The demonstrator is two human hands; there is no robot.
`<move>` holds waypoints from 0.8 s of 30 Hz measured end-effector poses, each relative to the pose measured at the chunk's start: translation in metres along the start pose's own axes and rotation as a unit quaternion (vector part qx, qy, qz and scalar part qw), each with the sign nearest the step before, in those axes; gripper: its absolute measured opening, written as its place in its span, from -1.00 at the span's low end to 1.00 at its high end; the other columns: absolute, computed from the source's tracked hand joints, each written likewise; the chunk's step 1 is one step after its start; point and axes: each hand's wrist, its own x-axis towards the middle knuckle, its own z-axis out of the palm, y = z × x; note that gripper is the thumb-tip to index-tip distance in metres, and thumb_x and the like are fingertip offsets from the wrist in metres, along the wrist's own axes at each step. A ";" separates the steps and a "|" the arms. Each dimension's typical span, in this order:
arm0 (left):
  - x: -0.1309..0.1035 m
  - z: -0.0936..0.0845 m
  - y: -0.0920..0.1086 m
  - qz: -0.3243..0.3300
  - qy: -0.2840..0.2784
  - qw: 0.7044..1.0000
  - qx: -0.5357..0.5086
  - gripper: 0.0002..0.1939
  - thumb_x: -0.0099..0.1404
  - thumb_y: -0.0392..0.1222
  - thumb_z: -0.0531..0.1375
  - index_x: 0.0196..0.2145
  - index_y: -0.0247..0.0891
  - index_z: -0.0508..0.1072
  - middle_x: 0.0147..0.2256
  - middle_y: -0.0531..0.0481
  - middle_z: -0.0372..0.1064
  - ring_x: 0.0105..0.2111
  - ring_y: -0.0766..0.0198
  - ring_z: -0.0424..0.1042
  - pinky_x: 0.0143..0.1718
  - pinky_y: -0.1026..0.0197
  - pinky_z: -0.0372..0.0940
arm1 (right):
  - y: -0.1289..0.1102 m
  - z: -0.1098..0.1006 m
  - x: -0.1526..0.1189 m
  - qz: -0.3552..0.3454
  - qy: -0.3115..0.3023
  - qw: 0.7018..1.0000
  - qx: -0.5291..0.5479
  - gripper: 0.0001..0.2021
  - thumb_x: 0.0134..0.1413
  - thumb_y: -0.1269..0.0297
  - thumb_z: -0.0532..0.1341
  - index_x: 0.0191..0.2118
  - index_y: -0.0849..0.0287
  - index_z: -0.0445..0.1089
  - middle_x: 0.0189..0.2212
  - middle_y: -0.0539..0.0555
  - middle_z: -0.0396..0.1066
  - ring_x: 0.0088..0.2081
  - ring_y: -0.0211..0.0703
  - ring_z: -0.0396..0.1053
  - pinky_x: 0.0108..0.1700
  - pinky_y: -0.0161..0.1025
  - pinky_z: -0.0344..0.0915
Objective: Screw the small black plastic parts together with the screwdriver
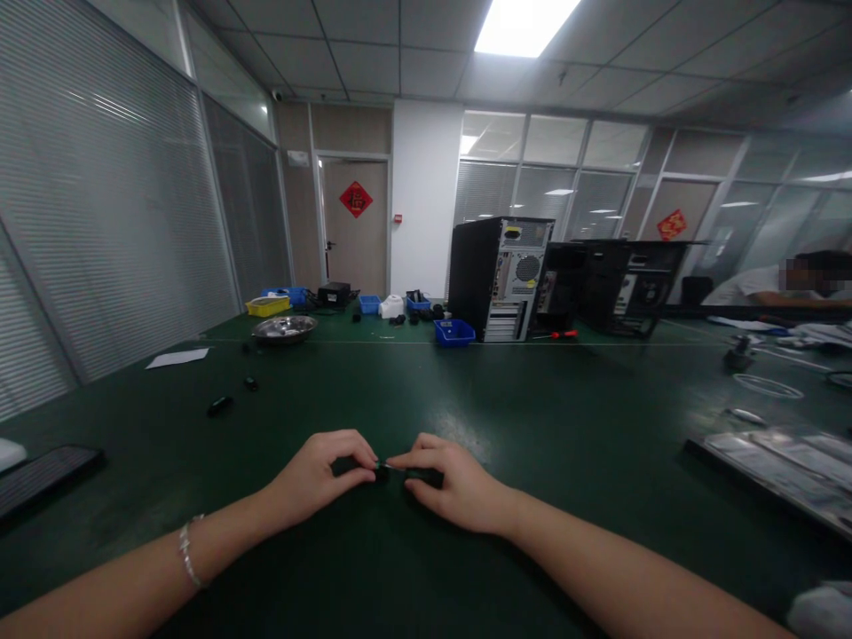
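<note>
Hands on small black part, near centre of green table.
Left hand [326, 475] and right hand [445, 484] pinch black part [382, 470] between fingertips. Far: blue bin [454, 333], contents unclear; metal bowl [284, 328].

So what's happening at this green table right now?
A person works low over a green table, both hands together. The left hand pinches a small black part, and the right hand grips a thin black tool whose tip meets that part. Two more small black pieces lie loose to the left. Farther back stand a computer tower, a blue bin and a metal bowl. Another person sits at far right.
</note>
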 end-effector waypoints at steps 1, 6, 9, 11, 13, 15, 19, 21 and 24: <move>0.000 0.000 0.001 -0.006 0.002 1.000 -0.006 -0.87 0.27 -0.15 0.22 -0.32 -0.26 0.48 -0.25 -0.02 0.45 -0.23 0.25 0.43 -0.15 0.22 0.31 | 0.001 0.000 0.000 -0.004 0.002 1.000 0.013 -0.62 0.14 0.35 0.18 0.09 0.00 0.37 -0.19 0.05 0.34 -0.18 -0.17 0.35 -0.11 -0.26 0.27; 0.000 0.001 0.006 -0.015 -0.007 1.000 -0.013 -0.88 0.27 -0.17 0.22 -0.36 -0.27 0.46 -0.27 0.01 0.45 -0.24 0.27 0.42 -0.16 0.24 0.29 | -0.002 0.000 0.002 -0.024 0.002 0.998 0.051 -0.61 0.15 0.36 0.18 0.11 0.00 0.35 -0.22 0.04 0.33 -0.20 -0.20 0.34 -0.13 -0.27 0.27; 0.000 0.002 0.005 -0.016 -0.013 1.000 -0.003 -0.87 0.27 -0.15 0.21 -0.35 -0.27 0.44 -0.29 0.00 0.44 -0.26 0.26 0.41 -0.17 0.23 0.28 | -0.004 -0.001 0.003 -0.022 0.002 0.998 0.052 -0.61 0.15 0.38 0.17 0.10 -0.01 0.36 -0.22 0.04 0.33 -0.20 -0.20 0.34 -0.12 -0.27 0.27; 0.000 0.002 0.003 -0.027 -0.013 1.000 0.004 -0.87 0.26 -0.15 0.21 -0.33 -0.27 0.43 -0.30 0.00 0.43 -0.27 0.26 0.40 -0.19 0.22 0.28 | -0.004 0.000 0.003 -0.013 0.010 0.998 0.056 -0.61 0.15 0.38 0.18 0.10 0.00 0.36 -0.20 0.05 0.33 -0.20 -0.18 0.34 -0.13 -0.26 0.27; 0.000 0.002 0.003 -0.042 -0.015 0.999 0.010 -0.87 0.26 -0.15 0.21 -0.30 -0.27 0.41 -0.29 0.00 0.41 -0.27 0.26 0.39 -0.21 0.23 0.28 | -0.003 0.000 0.003 -0.002 0.023 0.998 0.059 -0.62 0.16 0.37 0.17 0.10 0.01 0.36 -0.18 0.06 0.33 -0.19 -0.17 0.34 -0.14 -0.26 0.28; 0.000 0.000 0.006 -0.055 -0.021 0.998 0.013 -0.85 0.26 -0.14 0.20 -0.26 -0.26 0.39 -0.26 0.01 0.39 -0.27 0.27 0.37 -0.24 0.25 0.28 | -0.001 0.000 0.004 0.008 0.035 0.998 0.056 -0.62 0.16 0.36 0.17 0.10 0.02 0.36 -0.18 0.07 0.33 -0.19 -0.16 0.34 -0.15 -0.25 0.28; 0.001 -0.005 0.012 -0.082 -0.035 0.996 0.021 -0.74 0.30 -0.07 0.15 -0.11 -0.24 0.36 -0.24 0.00 0.37 -0.29 0.27 0.34 -0.27 0.26 0.27 | -0.001 -0.003 0.003 0.010 0.045 0.998 0.053 -0.63 0.17 0.37 0.16 0.10 0.02 0.36 -0.20 0.06 0.33 -0.18 -0.17 0.33 -0.14 -0.25 0.27; 0.002 -0.009 0.011 -0.090 -0.019 0.995 0.032 -0.75 0.38 -0.07 0.05 -0.11 -0.24 0.37 -0.25 -0.01 0.37 -0.28 0.26 0.35 -0.25 0.24 0.27 | -0.003 -0.005 0.003 0.008 0.044 0.997 0.056 -0.62 0.17 0.38 0.16 0.10 0.02 0.35 -0.20 0.06 0.33 -0.18 -0.17 0.33 -0.14 -0.25 0.27; 0.001 -0.016 0.005 -0.060 -0.004 0.998 0.037 -0.74 0.41 -0.24 -0.06 -0.11 -0.23 0.39 -0.18 -0.05 0.38 -0.18 0.23 0.37 -0.13 0.19 0.28 | -0.006 -0.009 0.002 0.017 0.044 0.998 0.050 -0.63 0.18 0.36 0.15 0.11 0.02 0.34 -0.20 0.06 0.32 -0.20 -0.17 0.33 -0.16 -0.25 0.27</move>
